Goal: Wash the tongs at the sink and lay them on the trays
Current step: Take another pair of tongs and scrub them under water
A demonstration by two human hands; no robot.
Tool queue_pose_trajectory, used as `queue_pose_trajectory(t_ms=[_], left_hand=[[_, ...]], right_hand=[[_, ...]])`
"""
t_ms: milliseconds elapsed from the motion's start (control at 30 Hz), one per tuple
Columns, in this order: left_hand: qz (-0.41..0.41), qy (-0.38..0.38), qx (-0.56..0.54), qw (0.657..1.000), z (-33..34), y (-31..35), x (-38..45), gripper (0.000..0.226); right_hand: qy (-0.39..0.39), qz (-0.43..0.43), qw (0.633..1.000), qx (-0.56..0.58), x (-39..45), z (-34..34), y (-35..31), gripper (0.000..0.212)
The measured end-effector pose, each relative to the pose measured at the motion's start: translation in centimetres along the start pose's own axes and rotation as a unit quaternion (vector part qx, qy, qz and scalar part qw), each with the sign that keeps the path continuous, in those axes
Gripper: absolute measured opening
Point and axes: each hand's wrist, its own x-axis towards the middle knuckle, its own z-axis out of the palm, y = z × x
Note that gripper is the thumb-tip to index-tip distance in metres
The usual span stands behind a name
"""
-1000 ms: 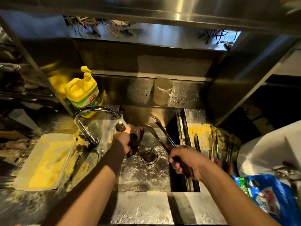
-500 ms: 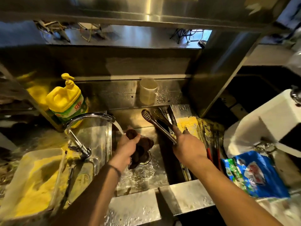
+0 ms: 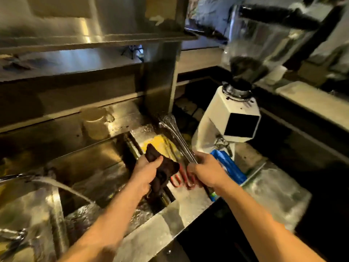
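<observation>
My right hand (image 3: pixel 205 172) grips the handle end of the metal tongs (image 3: pixel 175 136), whose tips point up and away over the tray area right of the sink (image 3: pixel 105 167). My left hand (image 3: pixel 148 171) clutches a dark brown cloth (image 3: pixel 164 172) just left of the tongs, above the sink's right rim. Beneath both hands lies a wet metal tray (image 3: pixel 187 197) with a yellow pad (image 3: pixel 159 141) and red-handled tongs (image 3: pixel 179 179) on it. Water streams from the faucet (image 3: pixel 17 178) into the sink at the left.
A white coffee grinder (image 3: pixel 230 120) with a clear hopper stands right of the tray. A blue packet (image 3: pixel 229 166) lies against it. A translucent cup (image 3: pixel 93 122) sits on the ledge behind the sink. Steel shelves run overhead.
Both hands moved right, out of the sink basin to above the tray. The tongs went with the right hand, the cloth with the left. The view swung right, the soap bottle left the frame.
</observation>
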Motion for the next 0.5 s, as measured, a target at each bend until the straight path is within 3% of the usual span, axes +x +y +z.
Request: queue_pose_trajectory(t_ms=[233, 367, 500], left_hand=[[0.025, -0.143, 0.074, 0.987, 15.5, -0.9, -3.4, 0.014], [0.023, -0.242, 0.096, 0.965, 24.2, -2.7, -6.0, 0.010], [-0.016, -0.292, 0.118, 0.949, 31.0, -4.4, -8.2, 0.023]], right_hand=[[0.099, 0.024, 0.995, 0.019, -4.6, -12.7, 5.6, 0.012], [0.140, 0.051, 0.987, 0.056, -7.7, -19.9, 9.3, 0.025], [0.197, 0.087, 0.971, 0.106, -10.1, -25.5, 12.9, 0.028]])
